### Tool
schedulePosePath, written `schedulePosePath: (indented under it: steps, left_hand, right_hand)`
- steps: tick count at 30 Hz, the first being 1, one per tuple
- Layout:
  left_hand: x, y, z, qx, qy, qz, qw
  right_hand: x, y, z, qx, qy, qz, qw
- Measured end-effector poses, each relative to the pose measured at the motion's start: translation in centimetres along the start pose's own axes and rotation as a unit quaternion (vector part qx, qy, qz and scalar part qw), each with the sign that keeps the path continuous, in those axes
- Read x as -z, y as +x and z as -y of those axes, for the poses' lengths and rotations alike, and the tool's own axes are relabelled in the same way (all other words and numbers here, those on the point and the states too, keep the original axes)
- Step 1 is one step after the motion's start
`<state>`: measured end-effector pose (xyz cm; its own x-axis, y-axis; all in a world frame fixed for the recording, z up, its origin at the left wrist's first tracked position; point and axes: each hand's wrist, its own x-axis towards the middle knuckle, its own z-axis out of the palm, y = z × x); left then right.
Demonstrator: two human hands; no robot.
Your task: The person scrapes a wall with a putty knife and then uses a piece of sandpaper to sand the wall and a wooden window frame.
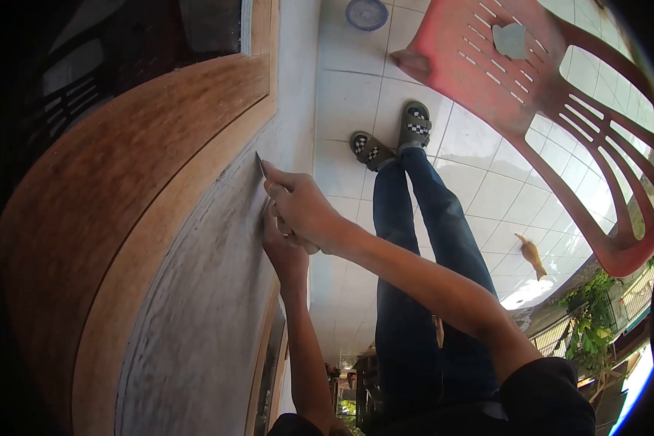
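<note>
Blade-like tool [260, 163] jutted from the right hand [305, 209], whose grip was closed on it, the tip at the pale wall [196, 312] just beside the wooden frame [189, 189]. The left hand [286, 256] was bunched against the right, on the side away from the frame's corner; whether it held anything, I couldn't tell. Too hard a push or a slip could have scored the frame or wall, or, if the blade twisted back, nicked those crowded fingers.

Red plastic chair [495, 94], white tiled floor [479, 185], wood-framed window [196, 33]
</note>
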<state>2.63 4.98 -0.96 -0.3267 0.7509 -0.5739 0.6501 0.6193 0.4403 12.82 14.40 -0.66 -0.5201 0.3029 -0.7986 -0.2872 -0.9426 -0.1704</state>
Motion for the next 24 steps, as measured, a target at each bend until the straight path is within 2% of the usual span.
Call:
schedulePosePath:
  steps: [1,2,3,4,6,8,11,14,15,17,18,20,21,23,24]
  left_hand:
    - [-0.3,0.4,0.7,-0.014,0.011,-0.019,1.000]
    - [-0.6,0.7,1.6,-0.027,0.024,-0.036,0.999]
    - [-0.8,0.8,2.7,-0.057,0.021,-0.056,0.997]
    - [-0.3,1.2,1.3,-0.060,0.018,-0.058,0.996]
    - [1.2,0.7,-1.7,0.070,0.016,0.071,0.995]
    - [1.1,0.4,-2.4,0.095,0.003,0.090,0.991]
    - [-0.1,0.9,0.9,0.017,-0.050,-0.015,0.998]
    - [0.1,0.8,0.7,0.007,-0.040,-0.012,0.999]
    - [0.4,1.0,0.1,0.004,-0.039,-0.010,0.999]
    - [1.3,0.7,-1.5,0.078,0.039,0.091,0.992]
    - [1.1,0.6,-1.4,0.078,0.040,0.094,0.992]
    - [0.8,0.5,-1.5,0.044,-0.048,0.024,0.998]
    - [0.4,0.5,-0.2,0.043,-0.046,0.024,0.998]
    - [-0.5,1.0,3.3,-0.068,-0.013,-0.067,0.995]
    - [0.2,1.0,1.6,-0.072,-0.011,-0.066,0.995]
  right_hand:
    - [1.1,1.8,0.0,-0.040,0.037,0.006,0.998]
    - [1.8,4.0,-1.1,-0.030,0.030,-0.016,0.999]
    - [1.6,3.7,-0.7,-0.038,0.042,-0.012,0.998]
    - [1.1,3.1,0.5,-0.044,0.051,-0.007,0.998]
    - [-0.4,-0.8,0.8,-0.016,0.055,0.037,0.998]
    - [-0.2,-2.0,0.2,-0.011,0.036,0.052,0.998]
    - [1.8,2.7,-0.8,-0.013,0.047,0.011,0.999]
    - [1.8,3.6,0.2,-0.026,0.069,0.013,0.997]
    - [0.7,2.1,-0.1,-0.002,0.060,0.005,0.998]
    - [-0.4,-1.8,0.7,0.011,0.023,0.036,0.999]
    - [-0.5,-2.8,1.1,0.001,0.019,0.043,0.999]
    - [0.8,0.3,-0.1,0.007,0.026,0.028,0.999]
    - [1.5,2.4,-0.8,0.014,0.035,0.015,0.999]
    - [1.8,4.1,-0.6,0.008,0.054,-0.004,0.999]
    - [1.7,4.0,-0.1,-0.001,0.054,-0.001,0.999]
